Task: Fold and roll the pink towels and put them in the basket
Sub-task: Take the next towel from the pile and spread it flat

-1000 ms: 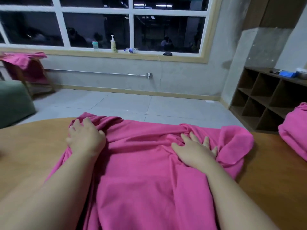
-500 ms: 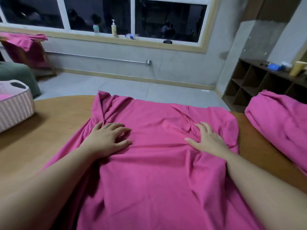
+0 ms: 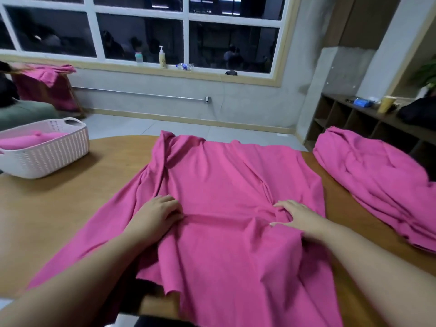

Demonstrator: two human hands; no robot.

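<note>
A large pink towel (image 3: 224, 175) lies spread over the wooden table (image 3: 70, 197), and its near end hangs off the front edge. My left hand (image 3: 157, 217) sits on the towel's left-middle with curled fingers gripping the cloth. My right hand (image 3: 298, 217) is at the right-middle, thumb and fingers pinching a bunched fold. A raised crease runs across the towel between the two hands. At the far left of the table stands a white woven basket (image 3: 54, 159) holding a rolled pink towel (image 3: 26, 141).
A heap of more pink towels (image 3: 377, 182) lies on the table's right side. Beyond the table are tiled floor, a window wall, a cubby shelf (image 3: 349, 123) at right, and a pink-draped chair (image 3: 47, 83) at far left.
Both hands have slid back toward me along the towel, from flat on the cloth to curled and gathering a crease. The far end of the towel now lies flatter.
</note>
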